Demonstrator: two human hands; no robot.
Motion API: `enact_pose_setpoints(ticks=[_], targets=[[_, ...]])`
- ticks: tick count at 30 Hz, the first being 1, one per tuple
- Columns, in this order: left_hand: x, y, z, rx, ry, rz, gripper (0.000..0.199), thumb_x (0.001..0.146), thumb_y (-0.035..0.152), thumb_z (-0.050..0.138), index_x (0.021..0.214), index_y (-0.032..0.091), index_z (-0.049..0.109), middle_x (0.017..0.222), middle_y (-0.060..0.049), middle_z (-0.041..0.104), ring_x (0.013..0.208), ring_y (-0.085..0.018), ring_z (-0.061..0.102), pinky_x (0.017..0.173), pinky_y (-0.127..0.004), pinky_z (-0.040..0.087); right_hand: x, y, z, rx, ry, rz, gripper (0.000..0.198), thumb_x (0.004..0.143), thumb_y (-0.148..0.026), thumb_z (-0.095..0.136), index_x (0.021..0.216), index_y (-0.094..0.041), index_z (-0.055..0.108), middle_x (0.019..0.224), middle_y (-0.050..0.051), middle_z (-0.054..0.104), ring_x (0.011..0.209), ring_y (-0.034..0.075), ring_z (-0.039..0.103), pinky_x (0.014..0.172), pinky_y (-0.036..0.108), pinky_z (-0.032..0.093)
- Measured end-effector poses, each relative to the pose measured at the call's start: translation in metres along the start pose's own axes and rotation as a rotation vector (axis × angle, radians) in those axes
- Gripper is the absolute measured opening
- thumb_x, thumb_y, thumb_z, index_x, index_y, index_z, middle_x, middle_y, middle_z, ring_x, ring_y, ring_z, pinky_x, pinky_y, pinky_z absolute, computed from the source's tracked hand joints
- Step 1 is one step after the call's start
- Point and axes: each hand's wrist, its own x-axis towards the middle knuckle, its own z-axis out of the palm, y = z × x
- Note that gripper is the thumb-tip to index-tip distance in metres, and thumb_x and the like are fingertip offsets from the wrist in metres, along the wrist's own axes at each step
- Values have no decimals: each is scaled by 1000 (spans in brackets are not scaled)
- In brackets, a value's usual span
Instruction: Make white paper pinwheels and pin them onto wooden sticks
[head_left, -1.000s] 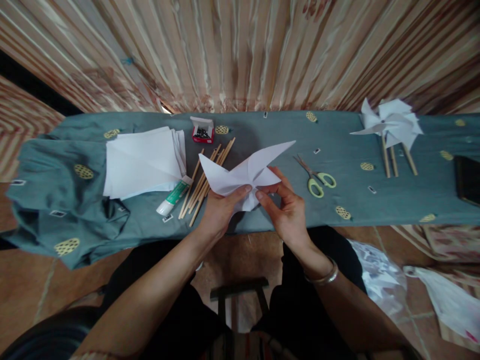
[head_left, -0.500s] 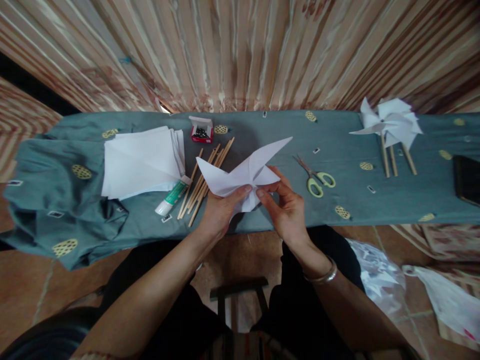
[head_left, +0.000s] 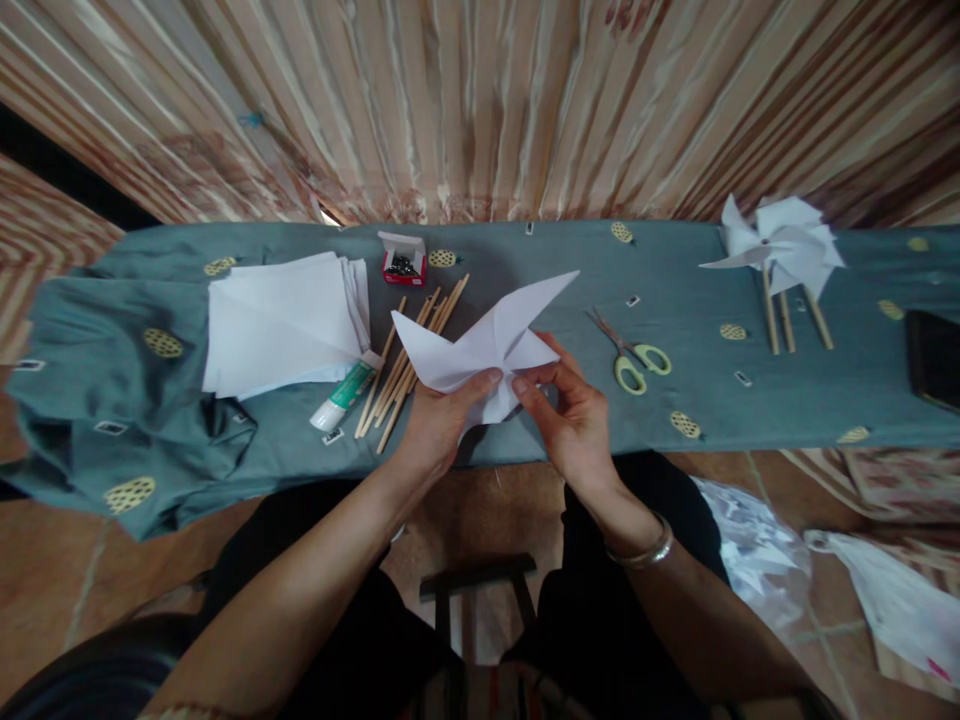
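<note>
A white paper pinwheel [head_left: 480, 345] with pointed blades is held over the table's near edge, no stick showing on it. My left hand [head_left: 439, 420] is closed on its lower left, thumb pressed near the centre. Opposite, my right hand [head_left: 574, 415] pinches the right side between thumb and fingers; the fingers behind the paper are partly hidden. Left of the pinwheel lie several wooden sticks [head_left: 409, 365] and a green-and-white glue stick [head_left: 346, 392]. Scissors [head_left: 630, 355] with pale green handles rest to the right, their blades apart.
A stack of white paper [head_left: 281, 325] lies at the left. Behind the sticks stands an open red box [head_left: 403, 262] of small dark metal pieces. Pinwheels on sticks [head_left: 795, 250] and a dark phone-like object [head_left: 934, 355] lie at right. A plastic bag of scraps [head_left: 754, 550] sits on the floor.
The pinwheel's long upper right blade has tipped slightly down and to the left. Both hands keep nearly the same place and grip.
</note>
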Motion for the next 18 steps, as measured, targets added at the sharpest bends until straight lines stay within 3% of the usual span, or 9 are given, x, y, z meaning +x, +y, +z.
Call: enact_pose_setpoints(ticks=[7, 14, 18], targets=[[0, 2, 1, 4, 22, -15, 38, 59, 24, 83, 96, 18, 74, 93, -6, 77, 91, -22, 71, 89, -36, 54, -3, -4, -1, -99, -5, -63, 8, 84, -32, 64, 85, -25, 68, 143, 6, 55, 140, 24, 42, 117, 49, 30], [2, 9, -6, -5, 56, 6, 34, 62, 24, 82, 94, 16, 73, 97, -7, 77, 93, -22, 71, 90, -36, 54, -13, -11, -9, -260, -15, -328, 19, 88, -27, 61, 106, -25, 68, 147, 8, 49, 144, 27, 34, 115, 54, 33], [5, 22, -18, -21, 135, -4, 39, 58, 26, 84, 94, 15, 73, 94, -7, 77, 93, -24, 72, 89, -38, 55, -11, -7, -18, -296, 8, -322, 21, 89, -27, 61, 108, -26, 68, 143, 8, 54, 133, 26, 50, 108, 49, 42]])
